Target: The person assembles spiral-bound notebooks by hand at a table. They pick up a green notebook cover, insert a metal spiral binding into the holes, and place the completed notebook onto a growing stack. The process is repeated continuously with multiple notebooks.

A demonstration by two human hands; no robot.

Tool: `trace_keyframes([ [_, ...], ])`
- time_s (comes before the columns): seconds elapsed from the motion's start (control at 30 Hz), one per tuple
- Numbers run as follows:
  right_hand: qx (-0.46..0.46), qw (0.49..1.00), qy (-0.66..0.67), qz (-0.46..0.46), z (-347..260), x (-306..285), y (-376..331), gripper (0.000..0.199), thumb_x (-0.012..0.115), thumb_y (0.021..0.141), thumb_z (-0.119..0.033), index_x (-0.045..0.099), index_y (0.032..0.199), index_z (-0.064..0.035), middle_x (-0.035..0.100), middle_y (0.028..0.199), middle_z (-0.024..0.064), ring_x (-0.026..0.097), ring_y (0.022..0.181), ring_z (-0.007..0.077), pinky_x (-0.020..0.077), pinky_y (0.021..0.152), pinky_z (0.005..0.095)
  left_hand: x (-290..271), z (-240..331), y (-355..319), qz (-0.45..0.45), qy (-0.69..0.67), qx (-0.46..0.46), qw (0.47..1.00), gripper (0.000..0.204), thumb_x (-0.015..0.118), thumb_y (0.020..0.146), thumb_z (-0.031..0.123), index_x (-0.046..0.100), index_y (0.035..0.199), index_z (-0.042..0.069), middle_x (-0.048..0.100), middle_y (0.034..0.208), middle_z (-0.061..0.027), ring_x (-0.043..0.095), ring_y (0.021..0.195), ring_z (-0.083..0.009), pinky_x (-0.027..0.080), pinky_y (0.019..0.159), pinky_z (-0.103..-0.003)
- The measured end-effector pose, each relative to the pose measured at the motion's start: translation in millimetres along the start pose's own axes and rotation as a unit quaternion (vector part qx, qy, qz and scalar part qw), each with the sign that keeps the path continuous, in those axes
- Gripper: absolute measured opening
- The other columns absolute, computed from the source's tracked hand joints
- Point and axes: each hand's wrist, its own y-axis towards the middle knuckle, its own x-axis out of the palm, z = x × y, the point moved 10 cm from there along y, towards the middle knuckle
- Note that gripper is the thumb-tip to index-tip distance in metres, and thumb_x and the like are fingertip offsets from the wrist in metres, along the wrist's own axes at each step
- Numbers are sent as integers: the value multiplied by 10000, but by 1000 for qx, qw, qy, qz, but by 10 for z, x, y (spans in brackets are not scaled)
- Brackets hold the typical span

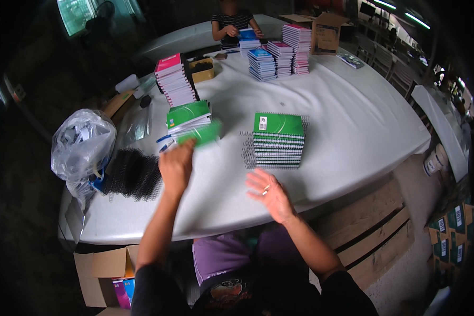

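Note:
My left hand (176, 164) is closed on the edge of a green notebook (204, 134), which is smeared by motion. It is just in front of a small stack of green notebooks (188, 114), with blue pens (164, 139) beside it. My right hand (269, 194) is held over the near part of the table, fingers spread, palm showing, a ring on one finger and nothing in it. Just beyond it stands a pile of green spiral notebooks (278, 124), wire coils jutting from its sides. A heap of black wire coils (132, 174) lies left of my left hand.
On the white-covered table (347, 121) stand a tall red-topped notebook stack (175, 81), blue stacks (262, 65) and pink stacks (296, 45). A person (231, 23) handles a blue notebook opposite. A plastic bag (81, 147) hangs at the left; an open carton (108, 274) sits below.

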Motion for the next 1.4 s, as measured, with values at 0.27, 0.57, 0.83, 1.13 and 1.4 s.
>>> trace_keyframes([
  [0.27, -2, 970, -144, -195, 54, 442, 290, 338, 534, 864, -110, 499, 1173, 21, 582, 1130, 111, 528, 1044, 130, 406, 923, 282, -130, 97, -896, -33, -376, -242, 894, 607, 569, 776, 8, 321, 1328, 53, 414, 1269, -170, 458, 1105, -237, 339, 952, -361],
  [0.57, -58, 916, -366, -154, 352, 178, 369, 276, 606, 834, -66, 593, 1100, 4, 646, 988, 57, 550, 877, 74, 465, 793, 234, 764, -278, -1143, -182, -236, -140, 944, 348, 533, 782, 23, 467, 1122, 54, 518, 1017, -190, 488, 999, -339, 387, 840, -399],
  [0.83, -96, 891, -400, -192, 198, 321, 373, 279, 585, 815, -15, 596, 1093, 2, 626, 1096, 80, 577, 987, 130, 438, 884, 260, 899, -1276, -1225, -181, -61, -271, 944, 212, 643, 771, 242, 640, 903, 77, 592, 876, -91, 582, 801, -291, 462, 706, -387],
  [1.13, -96, 926, -339, -138, 280, 147, 469, 303, 566, 833, -15, 571, 1136, -3, 609, 1102, 63, 537, 996, 110, 418, 887, 251, 816, -791, -1027, -181, -541, -306, 762, 255, 557, 871, 233, 529, 967, -2, 558, 811, -73, 509, 697, -129, 416, 623, -265],
  [1.4, -79, 925, -343, -141, 293, 198, 473, 300, 558, 842, -26, 573, 1142, -11, 613, 1096, 62, 539, 984, 103, 422, 876, 244, 893, -185, -1097, -290, -553, -308, 718, 374, 479, 921, 372, 505, 820, 12, 427, 643, 10, 371, 599, -77, 348, 566, -220],
])
